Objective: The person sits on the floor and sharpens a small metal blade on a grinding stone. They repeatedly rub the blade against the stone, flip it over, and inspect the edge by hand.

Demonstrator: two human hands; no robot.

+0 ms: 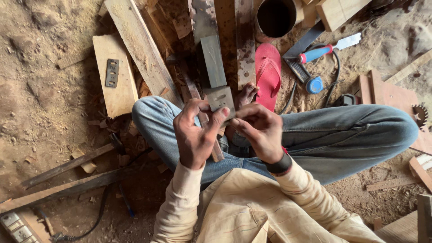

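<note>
Sandy, sawdust-strewn floor (40, 90) spreads under a person sitting cross-legged in blue jeans, with timber offcuts scattered all round. A long pale plank (141, 49) slants up to the left, and a shorter board (118, 85) beside it carries a second perforated metal plate (112, 72). Ahead lie a dark sharpening block (213, 60), a red flip-flop (268, 72), a dark round pot (275, 18), a blue-handled tool (321, 50) and a small blue tape measure (315, 84); part of a toothed saw disc (420, 114) shows at the right edge.

Over the lap, both hands meet on a small grey metal blade (220, 99) with slots and holes, held above the knees and just below the block. The left hand (195, 135) has its grip pinched closed on the blade's left and lower edge, thumb across the front, fingers curled behind, wrist bent up. The right hand (261, 132), wearing a dark wristband, has its grip curled nearly closed, fingertips at the blade's right lower edge; whether they truly clamp it I cannot tell.

As I judge it, the danger is the blade's edge: bare fingertips sliding along it could be cut, and a loose pinch could let it drop onto the bare foot (246, 94) just beneath.
</note>
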